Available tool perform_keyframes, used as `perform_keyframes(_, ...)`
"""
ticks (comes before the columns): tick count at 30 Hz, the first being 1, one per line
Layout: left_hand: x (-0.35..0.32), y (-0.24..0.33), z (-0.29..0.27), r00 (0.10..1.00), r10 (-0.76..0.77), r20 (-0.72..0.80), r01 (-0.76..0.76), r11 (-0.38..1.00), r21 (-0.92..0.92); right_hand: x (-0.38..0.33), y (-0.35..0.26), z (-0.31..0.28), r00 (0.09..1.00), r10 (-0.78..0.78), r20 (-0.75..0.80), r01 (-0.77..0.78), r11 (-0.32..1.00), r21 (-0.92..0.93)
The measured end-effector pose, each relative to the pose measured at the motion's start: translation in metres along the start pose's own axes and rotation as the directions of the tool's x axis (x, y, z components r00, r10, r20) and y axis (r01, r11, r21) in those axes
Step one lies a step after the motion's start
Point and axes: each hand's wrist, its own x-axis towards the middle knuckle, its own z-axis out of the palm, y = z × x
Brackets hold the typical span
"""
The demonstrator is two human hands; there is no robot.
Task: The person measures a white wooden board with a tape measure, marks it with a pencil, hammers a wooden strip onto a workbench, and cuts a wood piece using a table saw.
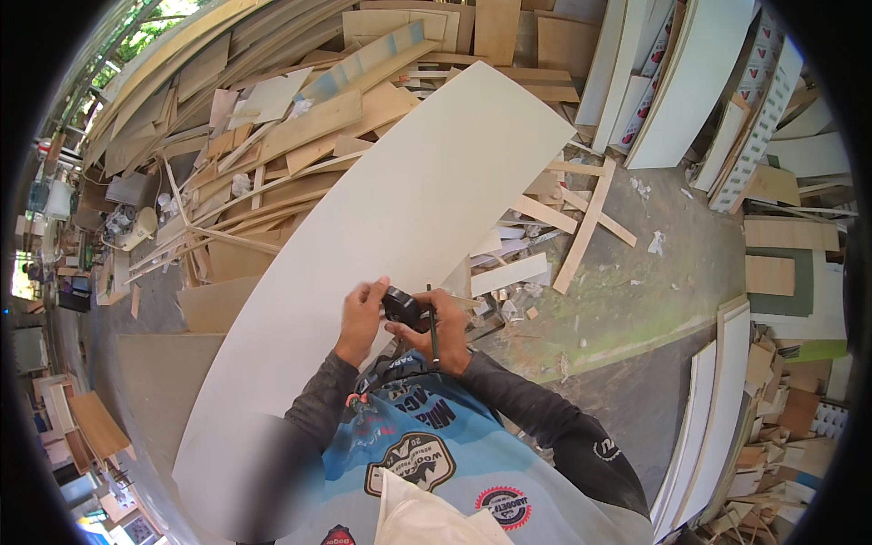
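A black, rounded tape measure [401,307] sits between my two hands, just above the near edge of a long, pale board [409,182]. My left hand [360,322] closes on its left side with fingers and thumb. From the other side, my right hand [443,329] grips it too, the thumb against its lower edge. A thin dark pencil [433,331] stands roughly upright among the right hand's fingers. The board stretches from the lower left to the upper middle, and its surface looks plain. No drawn-out tape blade can be made out.
Heaped wood offcuts [309,127] lie beyond the board to the left. A nailed wooden frame piece [586,227] rests on the concrete floor [627,300] at right, amid scraps. Tall white panels [695,82] lean at the upper right; more panels [718,409] stand lower right.
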Motion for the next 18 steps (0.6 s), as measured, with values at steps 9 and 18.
perform_keyframes(9,-0.009,-0.023,-0.014,0.968,-0.107,0.226,0.201,0.87,-0.45,0.013,0.001,-0.009,0.909,-0.402,0.11,0.417,0.875,-0.246)
perform_keyframes(18,-0.035,-0.022,0.002,0.972,0.223,0.079,-0.236,0.928,0.288,0.02,0.017,-0.012,0.897,0.061,0.437,-0.164,0.965,0.204)
